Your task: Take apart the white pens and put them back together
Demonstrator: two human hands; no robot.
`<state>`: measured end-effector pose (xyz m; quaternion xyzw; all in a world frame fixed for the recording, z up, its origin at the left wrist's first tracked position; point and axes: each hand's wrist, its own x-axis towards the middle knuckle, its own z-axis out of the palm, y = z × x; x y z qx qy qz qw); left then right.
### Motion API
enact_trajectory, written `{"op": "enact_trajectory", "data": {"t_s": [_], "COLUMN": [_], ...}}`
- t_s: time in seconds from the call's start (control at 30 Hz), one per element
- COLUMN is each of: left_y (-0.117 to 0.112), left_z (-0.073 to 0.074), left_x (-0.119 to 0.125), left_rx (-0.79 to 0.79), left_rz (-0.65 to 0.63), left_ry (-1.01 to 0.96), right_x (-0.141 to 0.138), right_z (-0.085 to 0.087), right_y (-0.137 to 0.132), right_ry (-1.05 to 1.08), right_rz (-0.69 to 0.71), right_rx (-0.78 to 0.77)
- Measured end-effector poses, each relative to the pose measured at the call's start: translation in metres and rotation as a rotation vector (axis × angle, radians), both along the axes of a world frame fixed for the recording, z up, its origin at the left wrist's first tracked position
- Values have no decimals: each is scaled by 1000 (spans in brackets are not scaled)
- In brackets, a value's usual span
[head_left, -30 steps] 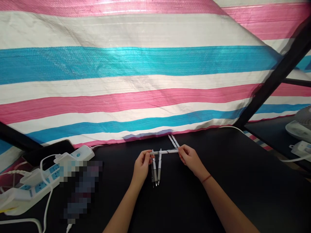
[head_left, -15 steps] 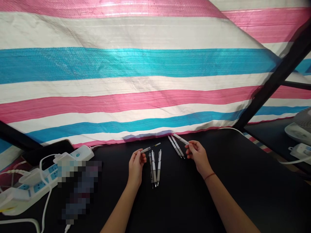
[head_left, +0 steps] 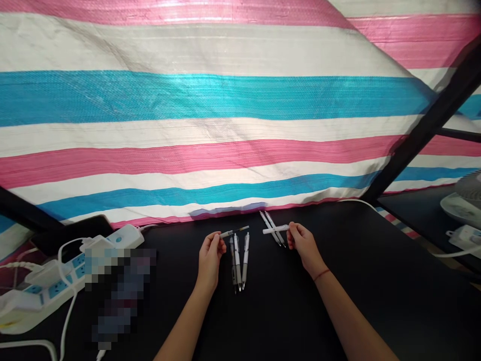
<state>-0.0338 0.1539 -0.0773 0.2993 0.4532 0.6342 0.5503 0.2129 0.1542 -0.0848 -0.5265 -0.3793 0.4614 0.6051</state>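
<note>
My left hand (head_left: 210, 253) pinches one half of a pen, a grey tip piece with the thin refill (head_left: 235, 232) sticking out to the right. My right hand (head_left: 302, 243) pinches the other half, a white pen barrel (head_left: 275, 229) pointing left. The two halves are a short gap apart above the black table (head_left: 285, 311). Between my hands three whole white and grey pens (head_left: 239, 260) lie side by side on the table. Two more white pens (head_left: 271, 225) lie slanted under the barrel, just left of my right hand.
A striped pink, white and blue tarp (head_left: 210, 110) hangs behind the table. White power strips with cables (head_left: 56, 281) lie at the left, beside a blurred patch. A black diagonal frame bar (head_left: 421, 130), a fan and another power strip (head_left: 464, 233) are at the right.
A second ago both hands held one whole pen between them. The pen came apart into two halves; now the right hand has turned its barrel level, pointing toward the left hand's refill piece.
</note>
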Motion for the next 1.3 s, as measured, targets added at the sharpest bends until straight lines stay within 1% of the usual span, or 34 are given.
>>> {"op": "enact_trajectory", "data": {"t_s": [0.17, 0.33, 0.47, 0.63, 0.77, 0.87, 0.97, 1.07, 1.17, 1.3], "left_y": [0, 0, -1, -2, -3, -3, -2, -2, -3, -4], "left_z": [0, -2, -2, -2, -3, -4, -4, -4, -3, -2], "left_x": [0, 0, 1, 2, 2, 2, 3, 4, 4, 4], "left_rx": [-3, -8, -8, 4, 22, 27, 21, 20, 28, 34], "left_rz": [-12, -41, -53, -69, -86, -82, -67, -67, -82, -107], "left_ry": [13, 67, 108, 189, 281, 292, 267, 250, 261, 293], "right_x": [-4, -7, -11, -15, -17, -18, -18, -18, -18, -18], "right_z": [-2, -1, -3, -4, -3, -2, -2, -2, -2, -3], "right_y": [-1, -2, -3, -4, -4, -4, -3, -2, -2, -1], "right_ry": [-39, -53, -143, -229, -182, -168, -163, -108, -42, -16], "right_rz": [9, -54, -89, -98, -42, -18, -26, -45, -81, -97], "right_rx": [2, 4, 0, 42, 69, 100, 107, 109, 126, 141]}}
